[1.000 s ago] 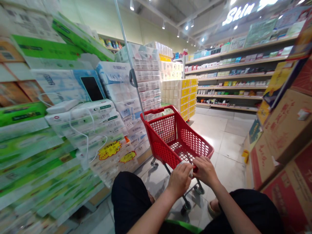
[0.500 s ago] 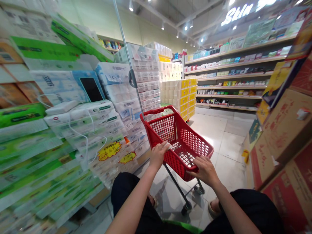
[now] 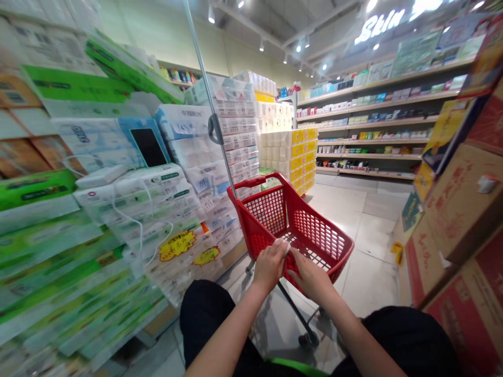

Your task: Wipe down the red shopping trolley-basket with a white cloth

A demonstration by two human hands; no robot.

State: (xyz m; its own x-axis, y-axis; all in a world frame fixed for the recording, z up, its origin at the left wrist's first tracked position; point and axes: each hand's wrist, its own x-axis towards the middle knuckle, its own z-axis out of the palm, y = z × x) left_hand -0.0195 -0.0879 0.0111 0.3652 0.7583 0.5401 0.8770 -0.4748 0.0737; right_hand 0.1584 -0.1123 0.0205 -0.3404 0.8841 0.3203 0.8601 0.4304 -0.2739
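A red plastic shopping cart [image 3: 251, 230] with a lattice basket and a tall metal pole stands before my knees. My left hand [image 3: 271, 266] is closed on a small white piece, apparently a tissue or wipe [image 3: 287, 248], pressed against the basket's near rim. Right beside it, my right hand [image 3: 312, 277] bends over the same rim, its fingertips meeting the left hand's fingers and its thumb lower down on the red wall. The basket's inside shows only its lattice floor. Both palms are hidden.
Stacked tissue packs [image 3: 204, 173] rise on the left, with a phone [image 3: 148, 146] and white cable [image 3: 141, 230] on them. Cardboard boxes [image 3: 463, 199] line the right side. Product shelves [image 3: 373, 120] stand at the back, beyond the tiled floor [image 3: 353, 283].
My right hand has left the basket's front corner and come over to my left hand. The left hand has slid along the rim toward the right. The cart has turned and shifted slightly rightward.
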